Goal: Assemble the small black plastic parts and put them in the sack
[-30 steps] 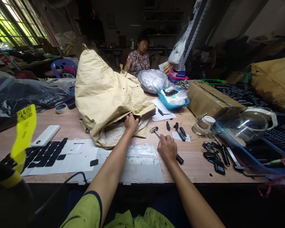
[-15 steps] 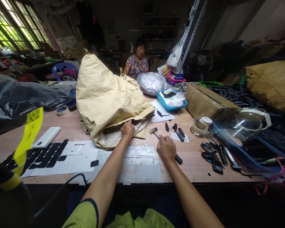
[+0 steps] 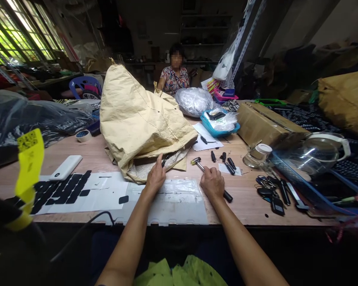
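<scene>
A large tan paper sack [image 3: 143, 119] lies on the table with its mouth facing me and its pale woven lining showing. Just outside that mouth is my left hand [image 3: 156, 175], fingers closed on a small black piece [image 3: 163, 163] that is mostly hidden. My right hand [image 3: 213, 183] rests on the table, wrapped round the shaft of a small hammer [image 3: 227, 196]. The hammer's yellowish head points away to the left. Between my hands lies a translucent plastic mat [image 3: 179, 210]. Black flat pieces [image 3: 74, 188] lie in rows on white sheets to the left.
Several black key-fob-like parts [image 3: 231, 163] lie beyond my right hand, and keys [image 3: 276, 204] lie further right. A glass jar [image 3: 253, 157], cardboard box [image 3: 265, 123], blue-rimmed bin [image 3: 325, 194] and teal basket [image 3: 217, 129] stand around. A white power bank [image 3: 66, 167] is left. Another person [image 3: 174, 77] sits opposite.
My left hand has drawn back out of the sack's mouth toward me, with a small black piece at its fingers. My right hand stays on the hammer. The view has shifted slightly.
</scene>
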Demonstrator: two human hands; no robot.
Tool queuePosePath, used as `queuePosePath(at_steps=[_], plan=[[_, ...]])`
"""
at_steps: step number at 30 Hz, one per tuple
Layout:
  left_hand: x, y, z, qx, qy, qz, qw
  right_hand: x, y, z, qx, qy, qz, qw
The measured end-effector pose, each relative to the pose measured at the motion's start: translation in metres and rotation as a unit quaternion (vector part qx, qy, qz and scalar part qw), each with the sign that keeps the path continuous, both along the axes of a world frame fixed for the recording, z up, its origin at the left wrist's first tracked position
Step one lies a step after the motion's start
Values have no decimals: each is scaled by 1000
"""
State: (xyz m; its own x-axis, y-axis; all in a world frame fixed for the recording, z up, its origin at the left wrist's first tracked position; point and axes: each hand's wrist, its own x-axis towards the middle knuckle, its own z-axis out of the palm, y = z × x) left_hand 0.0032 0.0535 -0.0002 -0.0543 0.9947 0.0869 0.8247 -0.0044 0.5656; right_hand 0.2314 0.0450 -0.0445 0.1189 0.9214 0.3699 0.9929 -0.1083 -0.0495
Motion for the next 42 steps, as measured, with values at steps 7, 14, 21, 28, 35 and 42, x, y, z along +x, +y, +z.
queuePosePath(at_steps=[7, 14, 21, 28, 35, 42], plan=[[16, -31, -20, 19, -59, -154, 986, 1, -1, 3, -3, 4, -3, 1000], [17, -34, -29, 9, -67, -162, 985, 2, -1, 5, -8, 9, 0, 1000], [12, -33, -28, 4, -104, -135, 985, 3, 0, 0, -3, 9, -1, 1000], [6, -30, -26, -7, -115, -138, 984, 3, 1, 0, 4, 11, -2, 1000], [5, -31, -25, -5, -102, -145, 984, 2, 0, 4, -7, 12, -5, 1000], [7, -31, -31, 14, -95, -142, 985, 2, -1, 5, -16, 12, -4, 1000]])
